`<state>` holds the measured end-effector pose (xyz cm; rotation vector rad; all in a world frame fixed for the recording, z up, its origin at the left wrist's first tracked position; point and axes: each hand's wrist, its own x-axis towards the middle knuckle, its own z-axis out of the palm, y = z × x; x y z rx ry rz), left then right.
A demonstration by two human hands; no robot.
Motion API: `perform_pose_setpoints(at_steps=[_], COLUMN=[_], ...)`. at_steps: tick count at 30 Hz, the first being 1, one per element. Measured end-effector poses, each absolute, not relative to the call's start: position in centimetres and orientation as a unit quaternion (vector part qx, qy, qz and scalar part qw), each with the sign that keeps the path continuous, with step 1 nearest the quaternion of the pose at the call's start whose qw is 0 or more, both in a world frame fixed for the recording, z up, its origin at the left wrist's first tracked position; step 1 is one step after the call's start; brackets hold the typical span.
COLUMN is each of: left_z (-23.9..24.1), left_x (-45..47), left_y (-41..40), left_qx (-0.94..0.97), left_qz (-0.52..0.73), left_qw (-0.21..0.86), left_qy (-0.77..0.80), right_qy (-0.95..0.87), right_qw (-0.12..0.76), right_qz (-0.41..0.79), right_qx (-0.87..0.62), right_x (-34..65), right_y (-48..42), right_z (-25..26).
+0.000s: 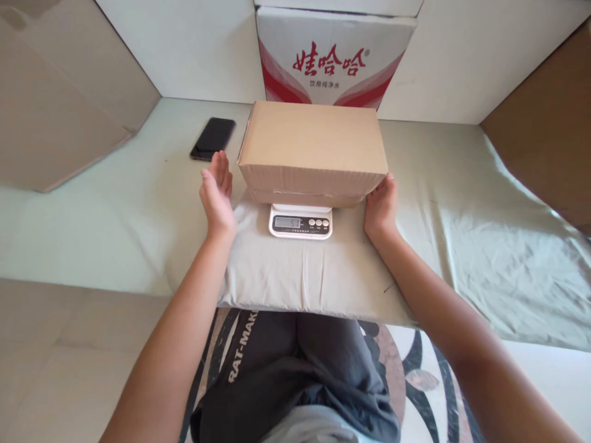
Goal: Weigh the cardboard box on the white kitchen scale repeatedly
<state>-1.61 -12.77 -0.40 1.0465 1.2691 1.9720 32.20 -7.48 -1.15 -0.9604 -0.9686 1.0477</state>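
A closed brown cardboard box [314, 144] rests on a small white digital scale [300, 223], which stands on a cloth-covered pad. My left hand [217, 191] is held upright just left of the box, fingers stretched out and a little apart from the box's side. My right hand [381, 206] touches the box's lower right corner, its fingers partly hidden behind the box edge. The scale's display and buttons show below the box front.
A black phone [213, 138] lies on the pale cloth [115, 203] to the far left. A white and red printed carton [335, 58] stands behind the box. Brown cardboard sheets [55, 104] lean at both sides.
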Motion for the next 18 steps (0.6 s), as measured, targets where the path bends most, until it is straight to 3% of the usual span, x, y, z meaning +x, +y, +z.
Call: perform_pose_setpoints(at_steps=[18], left_z=[-0.12], left_x=[-1.77], left_y=[-12.93], left_qx=[0.404], left_qz=[0.718], left_qw=[0.309], left_qy=[0.476], right_qy=[-0.419], right_qw=[0.646], right_qz=[0.474], right_qx=[-0.427], right_x=[31.97], right_y=[-7.88], right_z=[-0.59])
